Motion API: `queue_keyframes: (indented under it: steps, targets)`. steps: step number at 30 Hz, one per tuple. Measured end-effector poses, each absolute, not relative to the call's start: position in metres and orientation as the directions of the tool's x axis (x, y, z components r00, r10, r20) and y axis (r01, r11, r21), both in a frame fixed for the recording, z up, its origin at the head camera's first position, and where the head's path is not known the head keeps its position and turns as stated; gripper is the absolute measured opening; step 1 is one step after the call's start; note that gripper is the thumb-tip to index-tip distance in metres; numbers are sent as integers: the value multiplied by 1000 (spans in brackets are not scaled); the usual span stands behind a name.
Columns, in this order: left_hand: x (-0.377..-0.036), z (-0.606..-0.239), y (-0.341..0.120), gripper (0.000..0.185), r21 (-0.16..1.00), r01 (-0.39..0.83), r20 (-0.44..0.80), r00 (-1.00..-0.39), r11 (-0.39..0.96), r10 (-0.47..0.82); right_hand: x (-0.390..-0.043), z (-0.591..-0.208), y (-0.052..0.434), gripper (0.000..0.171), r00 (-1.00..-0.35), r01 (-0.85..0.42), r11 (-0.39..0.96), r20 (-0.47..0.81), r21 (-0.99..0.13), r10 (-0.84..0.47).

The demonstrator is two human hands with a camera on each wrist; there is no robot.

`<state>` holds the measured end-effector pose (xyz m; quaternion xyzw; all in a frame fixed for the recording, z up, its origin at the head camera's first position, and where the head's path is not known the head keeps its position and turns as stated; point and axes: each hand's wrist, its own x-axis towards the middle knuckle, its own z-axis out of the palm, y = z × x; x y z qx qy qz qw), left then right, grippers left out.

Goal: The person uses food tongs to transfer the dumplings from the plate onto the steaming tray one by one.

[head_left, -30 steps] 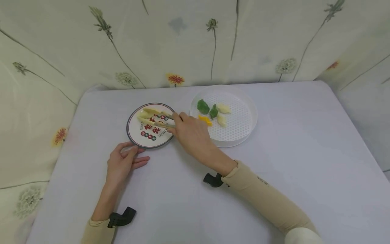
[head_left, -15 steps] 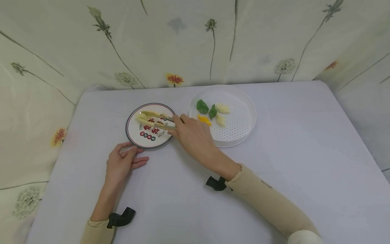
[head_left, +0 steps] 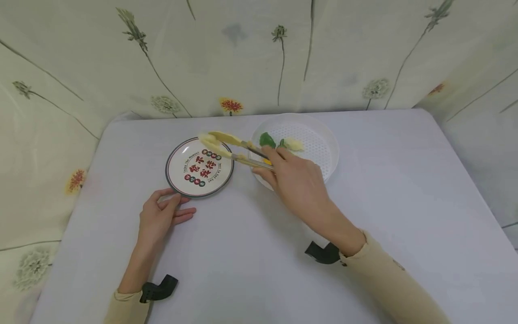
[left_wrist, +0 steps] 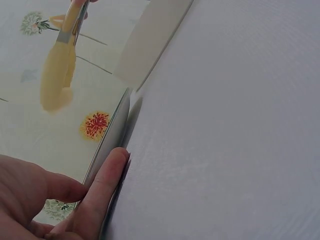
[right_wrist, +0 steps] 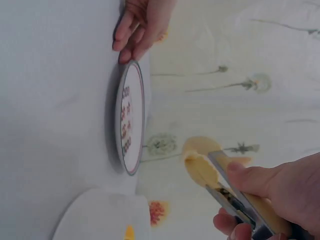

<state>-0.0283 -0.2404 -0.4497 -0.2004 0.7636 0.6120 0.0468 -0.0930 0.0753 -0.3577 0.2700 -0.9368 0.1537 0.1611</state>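
Note:
My left hand [head_left: 158, 218] pinches the near rim of a round white plate [head_left: 180, 164] between thumb and fingers, as the left wrist view shows. The plate has a dark edge and red printed characters, and no food lies on it. My right hand [head_left: 301, 184] holds tongs [head_left: 238, 159] with yellow tips and metal arms. A pale yellow piece [head_left: 207, 140] is caught between the tips, raised over the plate's far edge; its kind is unclear. In the right wrist view the tongs [right_wrist: 255, 202] hang above the plate's level.
Right of the plate stands a round white perforated tray [head_left: 332, 155]. It contains a green piece [head_left: 267, 140], a pale yellow piece [head_left: 294, 144] and a bit of bright yellow, partly hidden by my right hand. A white cloth covers the table [head_left: 243, 270]; a flowered curtain [head_left: 243, 54] hangs behind.
The tongs have lifted from the plate with the pale yellow piece and moved to the right. My right hand now covers part of the tray. My left hand stays at the plate rim.

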Motion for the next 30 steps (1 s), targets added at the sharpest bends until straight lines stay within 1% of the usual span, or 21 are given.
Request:
queue_keyframes:
  steps: [7, 15, 20, 26, 30]
  targets:
    - [-28, -449, -238, 54, 918, -362, -318, -915, 160, -247, -87, -352, 132, 54, -823, -494, 850, 413, -183, -389]
    - [-27, -448, -238, 53, 916, -362, -311, -914, 174, -262, -87, -356, 183, 49, -868, -372, 908, 417, -192, -268]
    - [-27, -447, -239, 54, 919, -357, -309, -915, 166, -258, -88, -363, 197, 49, -874, -338, 925, 423, -173, -240]
    - [-27, -447, -239, 54, 915, -369, -320, -910, 163, -264, -92, -375, 202, 46, -877, -318, 935, 422, -156, -228]
    - [-27, -447, -238, 54, 913, -376, -327, -907, 161, -266, -94, -380, 203, 47, -888, -293, 944, 408, -150, -211]
